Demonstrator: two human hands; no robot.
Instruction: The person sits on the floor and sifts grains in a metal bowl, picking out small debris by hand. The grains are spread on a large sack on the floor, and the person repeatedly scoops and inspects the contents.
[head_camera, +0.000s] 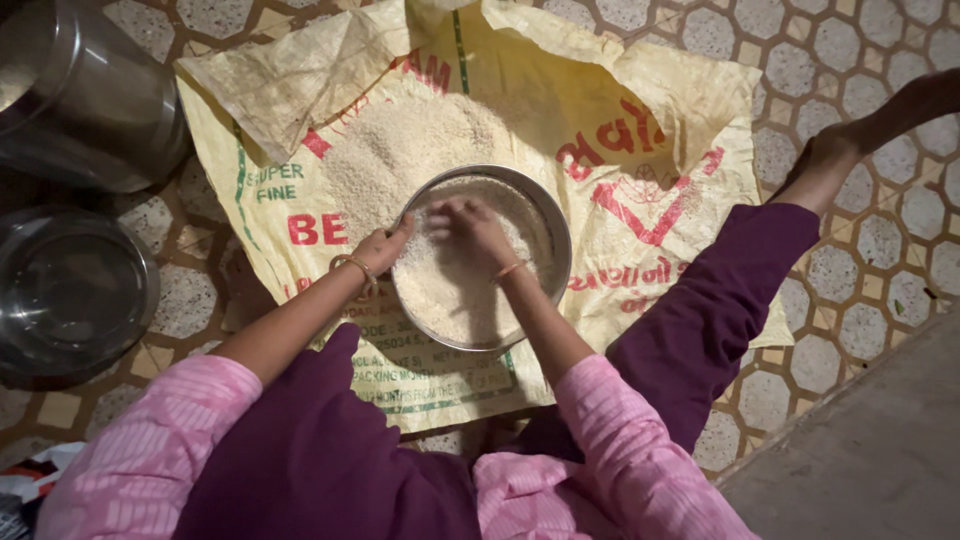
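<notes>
— Far left of the round steel bowl (480, 260), what?
— Two steel vessels on the tiled floor (860, 250): a tall shiny pot (85, 95) at upper left, lying tilted; below it a wide dark pot (70, 295), open mouth up. Both well apart from the bowl.

— Closer to the bowl, on its left side?
— Left hand (380, 248), with a gold bangle (355, 268) on the wrist. Grip closed on the bowl's left rim, thumb over the edge. Pink sleeve (150, 450) further back along the arm.

— Under the bowl?
— A yellow woven sack (640, 90), spread flat on the floor, red and green print on it. Loose pile of white grain (400, 150) on the sack, just behind the bowl and touching its far rim.

— Inside the bowl?
— More of the same white grain, filling most of it. Right hand (470, 232) pressed down into the grain near the far side, fingers spread and partly buried. Grip wide, holding nothing firm, only grain under the palm. Thin bangle on this wrist too.

— Right of the bowl?
— A leg in dark purple cloth (720, 300), stretched over the sack's right edge, bare foot (830, 160) on the floor tiles, well apart from the bowl. At lower right, a plain grey slab (870, 450), raised a little from the tiles.
</notes>
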